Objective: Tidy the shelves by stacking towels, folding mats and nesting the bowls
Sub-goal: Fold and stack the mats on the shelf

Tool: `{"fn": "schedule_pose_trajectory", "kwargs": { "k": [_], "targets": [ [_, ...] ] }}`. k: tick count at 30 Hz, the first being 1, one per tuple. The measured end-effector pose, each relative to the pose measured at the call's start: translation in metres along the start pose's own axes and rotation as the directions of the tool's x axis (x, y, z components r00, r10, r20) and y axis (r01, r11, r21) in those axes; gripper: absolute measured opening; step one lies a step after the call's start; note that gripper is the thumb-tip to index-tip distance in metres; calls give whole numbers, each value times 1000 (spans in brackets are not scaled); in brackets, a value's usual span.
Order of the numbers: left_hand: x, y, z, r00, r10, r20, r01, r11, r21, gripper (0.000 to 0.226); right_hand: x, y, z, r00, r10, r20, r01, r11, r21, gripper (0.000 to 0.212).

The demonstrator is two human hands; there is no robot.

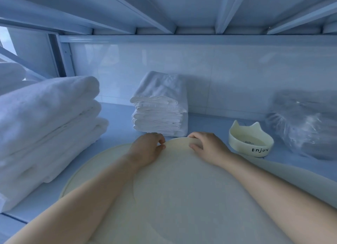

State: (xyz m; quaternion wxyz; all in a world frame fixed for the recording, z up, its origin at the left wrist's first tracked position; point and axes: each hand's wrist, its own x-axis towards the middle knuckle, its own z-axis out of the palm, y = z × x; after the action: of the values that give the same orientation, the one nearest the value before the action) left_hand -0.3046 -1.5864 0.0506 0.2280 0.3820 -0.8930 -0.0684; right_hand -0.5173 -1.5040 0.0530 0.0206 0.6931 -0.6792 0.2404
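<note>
Head view: a round cream mat (173, 180) lies on the shelf (118, 119) directly before the person, one layer resting over a wider one whose rim shows at the left. Both hands work its far edge. The left hand (145, 148) pinches the rim between thumb and fingertips. The right hand (206, 145), just beside it, has its fingers curled over the edge. The whole mat extends from the grip back toward the person, and neither hand is nearer. Assessed: any fold will run left to right, so the edge must travel toward the body. Beyond the hands stands a small towel stack (160, 106), with a larger towel stack (45, 125) to the left. A cat-eared bowl (249, 139) and a plastic-wrapped bundle (306, 125) sit to the right.
</note>
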Motion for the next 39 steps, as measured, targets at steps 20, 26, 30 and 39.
{"fn": "schedule_pose_trajectory", "kwargs": {
  "k": [20, 26, 30, 39],
  "targets": [
    [-69, 21, -22, 859, 442, 258, -419, 897, -140, 29, -79, -62, -4, 997, -57, 49, 56, 998, 22, 29],
    [-105, 23, -35, 865, 420, 273, -376, 904, -202, 31, -110, -74, -14, 993, -89, 80, 88, 996, 11, 19],
    [-129, 33, -39, 874, 402, 274, -339, 907, -252, 40, -138, -81, -23, 992, -78, 101, 75, 997, 34, 20],
    [-165, 58, -45, 893, 405, 196, -417, 909, 20, 29, -197, -88, -37, 993, -54, 105, 41, 991, 124, 29]
  ]
}}
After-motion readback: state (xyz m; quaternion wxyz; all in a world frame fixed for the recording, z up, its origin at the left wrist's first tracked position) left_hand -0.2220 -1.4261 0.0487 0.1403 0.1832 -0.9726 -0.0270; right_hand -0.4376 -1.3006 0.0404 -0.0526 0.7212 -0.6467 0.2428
